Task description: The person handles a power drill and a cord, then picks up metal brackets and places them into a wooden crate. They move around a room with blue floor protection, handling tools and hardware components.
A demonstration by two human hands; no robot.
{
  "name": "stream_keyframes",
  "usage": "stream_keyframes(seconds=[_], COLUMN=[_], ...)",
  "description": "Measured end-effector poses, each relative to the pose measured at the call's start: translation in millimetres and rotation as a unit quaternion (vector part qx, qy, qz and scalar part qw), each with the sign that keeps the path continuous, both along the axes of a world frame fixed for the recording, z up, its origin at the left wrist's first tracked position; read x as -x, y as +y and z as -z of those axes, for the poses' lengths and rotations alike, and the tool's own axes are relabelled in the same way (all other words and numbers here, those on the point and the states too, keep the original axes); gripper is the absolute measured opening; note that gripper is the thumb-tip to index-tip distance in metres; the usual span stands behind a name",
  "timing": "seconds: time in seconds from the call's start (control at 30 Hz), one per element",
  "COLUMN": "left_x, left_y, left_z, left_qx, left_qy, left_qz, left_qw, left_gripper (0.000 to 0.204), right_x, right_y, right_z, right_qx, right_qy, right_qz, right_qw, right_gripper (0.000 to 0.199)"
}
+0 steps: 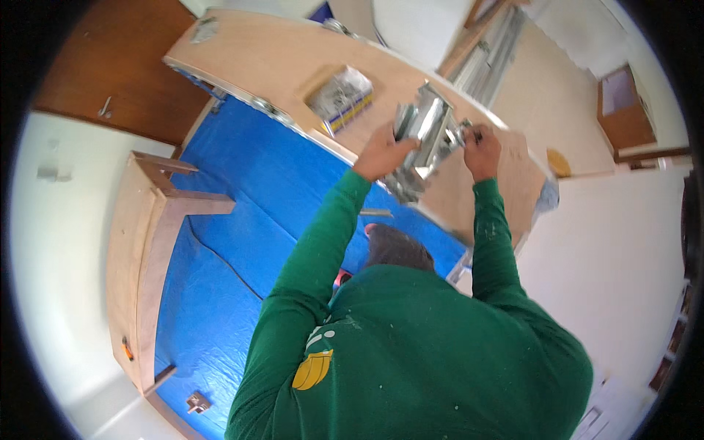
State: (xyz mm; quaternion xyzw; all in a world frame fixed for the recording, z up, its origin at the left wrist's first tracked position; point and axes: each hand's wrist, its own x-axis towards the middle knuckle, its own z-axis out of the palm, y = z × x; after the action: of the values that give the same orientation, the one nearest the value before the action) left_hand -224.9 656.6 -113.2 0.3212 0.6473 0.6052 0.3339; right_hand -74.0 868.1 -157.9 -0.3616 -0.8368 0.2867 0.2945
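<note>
A shiny silver metal device (434, 132) with a rounded, roller-like body sits at the near edge of a curved plywood worktop. Its exact kind is hard to tell through the blur. My left hand (385, 152) grips the left side of the device, thumb lying along its front. On the right, my right hand (482, 155) is closed around a small dark part beside the metal; its fingers hide most of that part. Just left of the device stands a box (342, 98) with a grey, white, blue and yellow pattern.
The plywood worktop (249, 48) curves away to the far left. Blue sheeting (242, 158) covers the floor. A wooden bench (136, 257) stands at the left with an orange-handled tool (127, 348) on it. A dark cable (224, 260) crosses the sheeting. Long metal strips (490, 66) lie beyond the worktop.
</note>
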Motion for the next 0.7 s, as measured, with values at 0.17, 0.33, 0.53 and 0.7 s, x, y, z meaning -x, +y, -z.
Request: stream_keyframes(seconds=[0.17,0.33,0.53,0.7], left_x=[2,13,16,14], left_y=[25,2,-31,-48], left_z=[23,-19,-49,-56], left_qx=[-0.039,0.008,-0.022,0.028], left_qy=[0.083,0.118,0.061,-0.012], left_qz=[0.040,-0.015,-0.038,-0.054], left_qw=[0.995,0.993,0.997,0.998], left_gripper=[0.040,0.042,0.036,0.033], right_x=[-21,-13,-8,1], right_y=[22,27,52,66], right_z=[30,20,28,36], right_qx=[-0.060,-0.004,0.123,0.129], right_qy=[0.016,0.056,0.019,-0.016], right_qz=[0.008,-0.008,-0.006,-0.060], right_qw=[0.998,0.998,0.992,0.990], right_gripper=[0.015,0.013,0.014,0.009])
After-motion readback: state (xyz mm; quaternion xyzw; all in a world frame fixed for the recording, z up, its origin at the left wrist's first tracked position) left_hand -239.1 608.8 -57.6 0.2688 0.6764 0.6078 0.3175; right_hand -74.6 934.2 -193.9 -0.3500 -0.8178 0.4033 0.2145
